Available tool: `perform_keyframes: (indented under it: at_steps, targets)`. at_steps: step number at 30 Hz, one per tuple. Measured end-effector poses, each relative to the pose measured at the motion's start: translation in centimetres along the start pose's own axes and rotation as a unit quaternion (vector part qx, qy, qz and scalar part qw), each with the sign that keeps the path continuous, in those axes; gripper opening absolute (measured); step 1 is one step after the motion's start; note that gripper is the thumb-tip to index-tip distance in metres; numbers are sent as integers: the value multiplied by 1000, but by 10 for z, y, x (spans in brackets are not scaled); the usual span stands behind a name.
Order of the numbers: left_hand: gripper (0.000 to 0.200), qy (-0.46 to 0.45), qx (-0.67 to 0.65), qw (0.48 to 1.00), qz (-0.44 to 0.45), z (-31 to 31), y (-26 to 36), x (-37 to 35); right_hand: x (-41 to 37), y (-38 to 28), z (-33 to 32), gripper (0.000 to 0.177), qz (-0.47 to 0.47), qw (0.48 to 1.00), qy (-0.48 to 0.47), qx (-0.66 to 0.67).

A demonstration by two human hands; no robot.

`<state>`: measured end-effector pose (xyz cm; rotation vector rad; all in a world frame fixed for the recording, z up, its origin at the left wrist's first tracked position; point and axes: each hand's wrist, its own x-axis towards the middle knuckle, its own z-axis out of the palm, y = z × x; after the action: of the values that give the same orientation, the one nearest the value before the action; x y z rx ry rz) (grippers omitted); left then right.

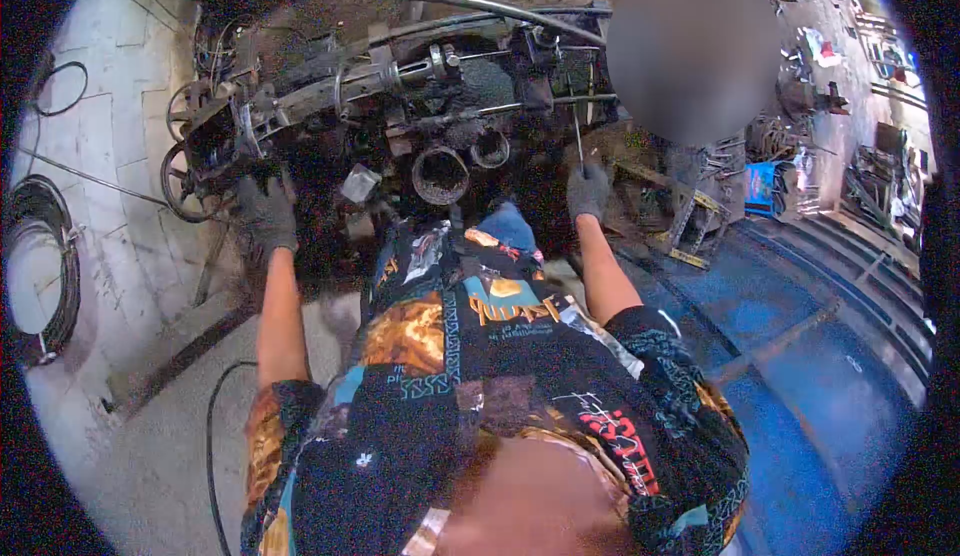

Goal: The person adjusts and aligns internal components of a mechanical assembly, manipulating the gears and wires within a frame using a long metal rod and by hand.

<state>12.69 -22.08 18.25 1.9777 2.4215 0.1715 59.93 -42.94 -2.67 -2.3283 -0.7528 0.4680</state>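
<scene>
A dark, greasy lathe-like machine (410, 78) stretches across in front of me. My right hand (588, 193), in a dark grey glove, is closed around the lower end of a thin metal rod (578, 141) that rises toward the machine's right part. At the machine's left end, my left hand (266, 214), also gloved, reaches in just right of the spoked handwheels (182, 178). Its fingers merge with the dark metal, so their grip is hidden. Two round, open metal cylinders (440, 176) lie between my hands, with a pale block (360, 184) to their left.
A long bent metal bar (470, 1) lies over the machine's back. Coiled black cable (45, 266) rests on the pale floor at left. A yellow-edged metal frame (692, 231), a blue container (765, 189) and blue metal sheeting (790, 356) are at right. A grey blur hides the upper right.
</scene>
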Motion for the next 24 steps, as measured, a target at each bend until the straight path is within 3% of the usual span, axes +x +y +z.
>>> perform_keyframes:
  at_steps: [1,3,6,7,9,10,12,13,15,17,18,19,20,21,22,23,24]
  targets:
    - [56,-123,-63,989,-44,-39,53,-17,15,4,12,20,4,1000,-12,9]
    - [56,35,-2,993,117,56,9,-32,49,13,39,18,-179,975,128,-36]
    - [55,2,71,984,166,65,20,-62,99,47,111,17,-103,993,49,31]
    - [55,6,82,984,157,61,32,-75,102,29,112,17,-106,993,38,40]
    - [54,-64,-10,992,110,47,50,-95,112,-31,88,20,-148,949,159,229]
    - [54,-60,-5,993,102,65,34,-98,112,-40,83,20,-150,948,151,235]
    - [51,-91,-83,990,65,121,-9,-113,109,-42,69,23,-144,983,76,-88]
    - [51,-89,-81,991,55,125,-14,-117,108,-43,67,25,-141,957,37,-250]
    - [45,-89,-15,988,123,129,-3,-136,111,-45,63,26,-147,962,-21,-230]
    - [39,-224,-79,966,-98,112,38,-136,104,-49,61,26,-244,948,153,-132]
    - [39,-226,-78,965,-111,172,-4,-160,92,-73,38,26,-243,948,44,-203]
    - [39,-177,-21,983,47,238,-42,-157,85,-73,35,26,-248,946,36,-204]
    - [39,-199,-224,953,-35,228,-27,-158,85,-68,34,25,-247,961,36,-116]
    - [40,-213,-417,876,-115,219,-5,-161,80,-66,31,25,-241,969,36,-31]
    - [40,-218,-418,874,-117,233,-6,-159,76,-71,24,25,-240,970,35,-37]
    - [43,-123,-149,974,116,255,-7,-155,74,-82,10,26,-257,966,11,-25]
    - [46,-9,134,933,334,273,-6,-158,74,-93,-6,27,-272,962,-13,-19]
